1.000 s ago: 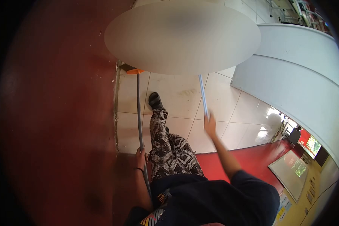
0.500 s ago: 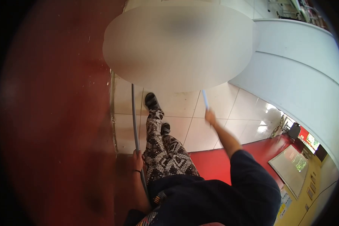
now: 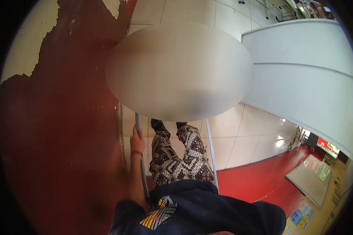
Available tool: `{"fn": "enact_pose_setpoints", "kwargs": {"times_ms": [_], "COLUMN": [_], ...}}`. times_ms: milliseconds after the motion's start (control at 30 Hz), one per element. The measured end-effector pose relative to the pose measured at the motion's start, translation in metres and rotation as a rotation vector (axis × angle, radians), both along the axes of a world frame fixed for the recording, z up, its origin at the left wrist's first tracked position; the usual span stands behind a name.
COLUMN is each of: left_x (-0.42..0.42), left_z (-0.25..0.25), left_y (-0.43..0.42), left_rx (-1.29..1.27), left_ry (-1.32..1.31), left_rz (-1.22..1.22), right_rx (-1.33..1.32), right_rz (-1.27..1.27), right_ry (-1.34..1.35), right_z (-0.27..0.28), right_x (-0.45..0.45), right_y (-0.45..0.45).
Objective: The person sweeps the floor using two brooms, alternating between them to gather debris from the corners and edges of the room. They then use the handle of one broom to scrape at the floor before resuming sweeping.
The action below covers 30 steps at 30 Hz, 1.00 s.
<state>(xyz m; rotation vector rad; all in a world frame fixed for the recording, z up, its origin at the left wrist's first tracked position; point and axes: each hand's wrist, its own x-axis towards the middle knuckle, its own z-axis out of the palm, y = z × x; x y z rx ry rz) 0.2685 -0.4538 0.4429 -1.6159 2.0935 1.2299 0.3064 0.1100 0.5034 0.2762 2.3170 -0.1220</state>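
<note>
A red wall fills the space left of the left fingers, its paint peeled well ahead of them. To their right spreads the tiled floor, and farther right stands a white panel. A blurred oval covers the area just ahead of the fingers. The person's dark shirt lies behind them and to the right, the patterned trousers just to their right. Far right and behind leans a pale board. The dark pole runs through the left fingers, which are wrapped around it; the oval hides its far end. The light pole slants to the right of the trousers. The right hand is out of sight, so its grip cannot be told. A thin wristband sits just behind the left fingers.
</note>
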Motion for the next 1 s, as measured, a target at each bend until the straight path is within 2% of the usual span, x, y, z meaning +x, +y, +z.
{"fn": "enact_pose_setpoints", "kwargs": {"times_ms": [33,67,100,233,300,333,400,500,567,600,633,667,700,733,767,800,833,867,900,933,967,1000], "left_x": [-0.021,-0.026,-0.058,-0.139,-0.171,-0.178,-0.188,-0.146,-0.078,-0.038,-0.017,0.0,0.034,0.057,0.085,0.102,0.12,0.13,0.124,0.14,0.148,0.15], "left_z": [-0.023,-0.08,-0.066,-0.123,-0.143,-0.151,-0.164,-0.189,-0.221,-0.234,-0.247,-0.208,-0.217,-0.222,-0.212,-0.175,-0.146,-0.106,-0.053,-0.036,-0.017,0.008], "left_y": [-0.022,-0.042,-0.065,-0.144,-0.181,-0.195,-0.214,-0.186,-0.116,-0.067,-0.024,0.03,0.088,0.135,0.179,0.212,0.244,0.283,0.302,0.331,0.358,0.372], "left_rx": [-0.077,-0.265,-0.098,-0.352,-0.352,-0.369,-0.197,-0.149,-0.126,-0.122,-0.06,0.063,0.099,-0.119,0.069,0.13,0.275,0.34,0.347,0.456,0.522,0.581], "left_ry": [0.081,0.199,0.059,0.06,-0.125,-0.097,-0.264,-0.137,-0.145,-0.158,-0.158,-0.212,-0.166,-0.117,-0.202,-0.134,-0.165,-0.203,-0.368,-0.37,-0.397,-0.41], "left_rz": [-0.064,-0.135,-0.092,-0.185,-0.267,-0.224,-0.187,-0.067,-0.053,-0.042,0.003,0.076,0.088,0.101,0.11,0.182,0.247,0.271,0.235,0.254,0.275,0.313], "right_rx": [-0.028,-0.053,-0.082,-0.306,-0.518,-0.59,-0.626,-0.655,-0.551,-0.529,-0.474,-0.421,-0.425,-0.425,-0.443,-0.46,-0.496,-0.531,-0.533,-0.43,-0.515,-0.524], "right_rz": [-0.009,-0.016,-0.02,-0.055,-0.487,-0.514,-0.559,-0.518,-0.282,-0.256,-0.146,-0.022,0.054,0.105,0.169,0.235,0.357,0.47,0.502,0.449,0.573,0.644], "right_ry": [0.036,0.071,0.112,0.183,-0.089,-0.112,-0.167,-0.205,-0.145,-0.167,-0.132,-0.081,-0.05,-0.024,0.003,0.035,0.108,0.157,0.154,0.076,0.187,0.185], "right_z": [-0.007,-0.012,-0.021,-0.041,-0.037,-0.045,-0.045,-0.038,-0.038,-0.038,-0.055,-0.057,-0.064,-0.067,-0.074,-0.086,-0.115,-0.12,-0.113,-0.101,-0.13,-0.134], "right_x": [-0.011,-0.019,-0.025,-0.118,-0.172,-0.187,-0.224,-0.258,-0.274,-0.277,-0.301,-0.317,-0.33,-0.35,-0.36,-0.369,-0.383,-0.414,-0.423,-0.423,-0.439,-0.438], "right_y": [-0.002,-0.004,-0.005,-0.085,-0.138,-0.158,-0.202,-0.229,-0.229,-0.224,-0.229,-0.225,-0.227,-0.247,-0.266,-0.284,-0.291,-0.31,-0.352,-0.403,-0.434,-0.479]}}
